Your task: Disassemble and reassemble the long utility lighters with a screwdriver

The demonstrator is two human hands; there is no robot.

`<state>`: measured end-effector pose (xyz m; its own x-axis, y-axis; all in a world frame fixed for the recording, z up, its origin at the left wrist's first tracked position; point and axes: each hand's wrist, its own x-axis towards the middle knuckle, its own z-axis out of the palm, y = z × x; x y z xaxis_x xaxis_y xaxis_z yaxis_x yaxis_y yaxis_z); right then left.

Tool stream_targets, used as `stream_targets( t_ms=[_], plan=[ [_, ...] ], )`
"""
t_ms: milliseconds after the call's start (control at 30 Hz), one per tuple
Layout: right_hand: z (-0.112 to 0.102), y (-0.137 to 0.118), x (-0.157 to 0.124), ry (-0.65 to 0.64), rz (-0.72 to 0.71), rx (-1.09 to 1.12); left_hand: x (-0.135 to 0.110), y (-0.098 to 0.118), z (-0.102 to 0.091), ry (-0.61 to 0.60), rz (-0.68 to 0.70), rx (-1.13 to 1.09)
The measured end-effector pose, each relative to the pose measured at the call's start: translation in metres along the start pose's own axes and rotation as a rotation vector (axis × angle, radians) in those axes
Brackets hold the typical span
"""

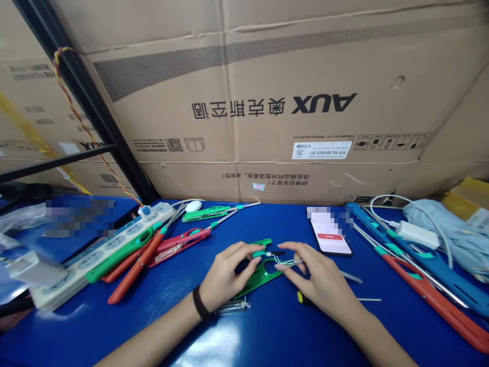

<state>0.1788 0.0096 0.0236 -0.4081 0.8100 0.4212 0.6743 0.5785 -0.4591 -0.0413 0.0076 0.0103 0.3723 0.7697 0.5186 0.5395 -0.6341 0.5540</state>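
A huge tan corrugated cardboard carton (pixel 267 66), printed upside down with black AUX lettering, stands like a wall behind the glossy blue counter (pixel 278 336). To the left, a black metal shelf upright (pixel 87 104) slants past, with a twisted red-and-yellow cord (pixel 78 117) along it, before more tan cartons (pixel 34 81) crossed by a yellow strap (pixel 30 135).

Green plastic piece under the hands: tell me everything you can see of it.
The green plastic piece is flat, glossy and elongated, with a large oval opening through it. It lies slanted on the blue tabletop, its far end reaching up between the hands. The left hand covers part of it, and the right hand is close by its edge; the hands hide how much they touch it.
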Motion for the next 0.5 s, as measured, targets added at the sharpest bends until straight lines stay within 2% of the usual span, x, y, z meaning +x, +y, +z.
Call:
stream_targets(
  t_ms=[267,500],
  plan=[
    [0.0008,-0.0029,0.0006,0.023,-0.099,-0.01,0.0008,-0.001,0.0017,0.054,-0.004,-0.072],
    [0.0015,-0.005,-0.0015,0.011,-0.108,-0.006,0.0023,0.0028,-0.0005,0.084,-0.005,-0.05]
  ],
)
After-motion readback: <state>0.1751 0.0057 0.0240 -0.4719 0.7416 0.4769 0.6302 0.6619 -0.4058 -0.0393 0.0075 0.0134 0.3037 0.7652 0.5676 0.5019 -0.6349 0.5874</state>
